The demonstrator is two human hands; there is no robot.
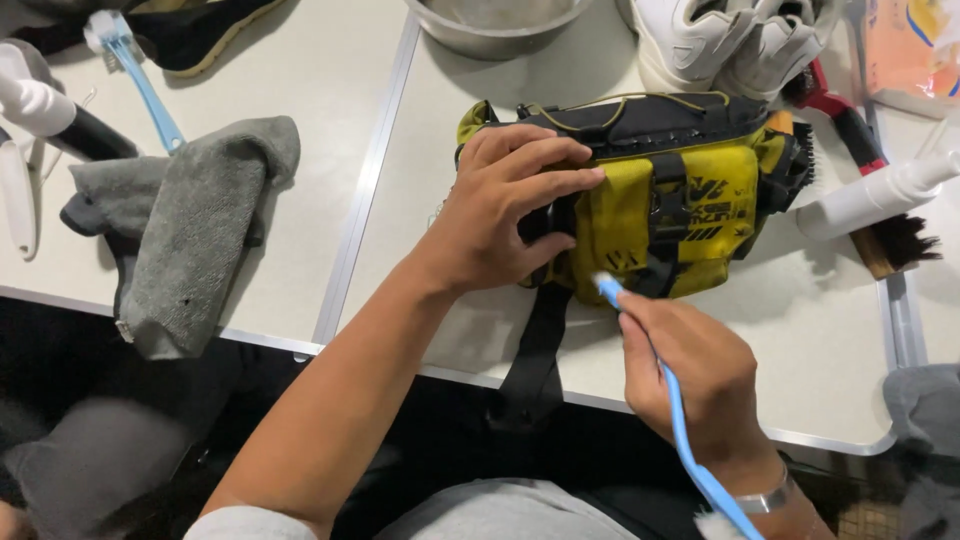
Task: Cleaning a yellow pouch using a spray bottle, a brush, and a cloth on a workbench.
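Note:
A yellow and black waist bag (690,200) lies on the white table (830,350), its black strap (535,360) hanging over the near edge. My left hand (505,205) lies flat on the bag's left part, fingers spread across it, pressing it down. My right hand (695,375) grips a blue toothbrush (680,420) by its handle. The brush's white head touches the bag's lower front edge, just right of my left thumb.
A grey cloth (190,225) lies on the left table beside a second blue brush (140,80). A metal bowl (495,25) and white sneakers (730,40) stand behind the bag. At the right are a white spray bottle (875,195), a red-handled brush (850,130) and another grey cloth (925,410).

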